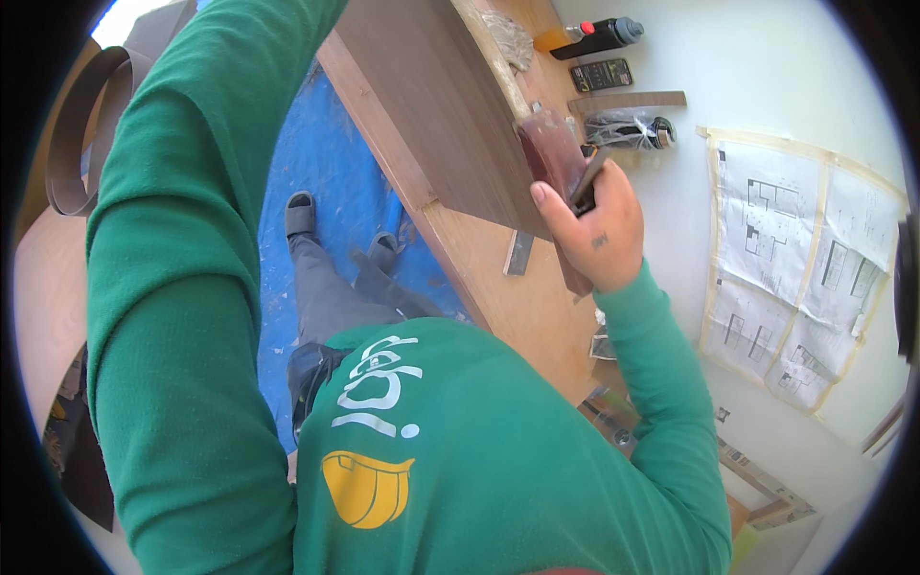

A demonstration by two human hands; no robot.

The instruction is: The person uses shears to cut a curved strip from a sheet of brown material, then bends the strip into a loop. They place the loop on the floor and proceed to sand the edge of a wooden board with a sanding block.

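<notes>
My right hand (pixel 609 228) is closed round a flat reddish-brown block (pixel 558 153) that looks like a sanding block. Its thumb lies along the near side, and a dark strip (pixel 589 180) sticks up between thumb and fingers. The block lies at the pale, rough edge of a brown wood-grain panel (pixel 431 105); whether it touches that edge I cannot tell. My left arm, in a green sleeve (pixel 182 268), reaches up past the top of the picture, so my left hand is out of sight.
Under the panel is a wooden bench (pixel 522 311) with a small dark offcut (pixel 518 253). Along the wall lie a black bottle (pixel 602 38), a phone (pixel 602 75), and a clear plastic bag (pixel 618 129). Drawings (pixel 771 225) are taped up. Blue sheeting (pixel 326 144) covers the floor; edging rolls (pixel 81 134) stand left.
</notes>
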